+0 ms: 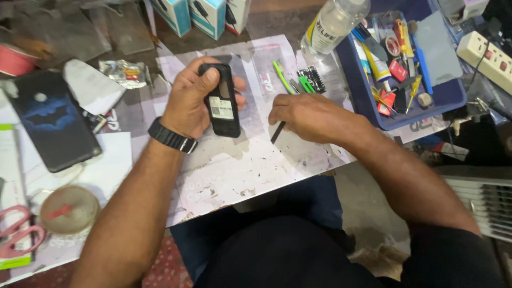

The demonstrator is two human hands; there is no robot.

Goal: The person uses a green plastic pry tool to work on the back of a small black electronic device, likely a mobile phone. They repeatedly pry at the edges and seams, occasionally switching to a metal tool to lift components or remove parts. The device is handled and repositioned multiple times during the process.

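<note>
1. Far left on the desk lie pink scissors, a round tape roll and a dark phone case – all well apart from the hands.
2. The left hand has its grip clamped on a small black phone, back plate off, held just above the desk with its long axis running away from the body.
3. The right hand lies just right of the phone, fingers closed on a thin black tool whose tip slants down-left toward the phone – the nearer hand for probing.
4. Bare paper lies open below both hands; a clear bottle and a blue tray of tools crowd the right edge.
</note>
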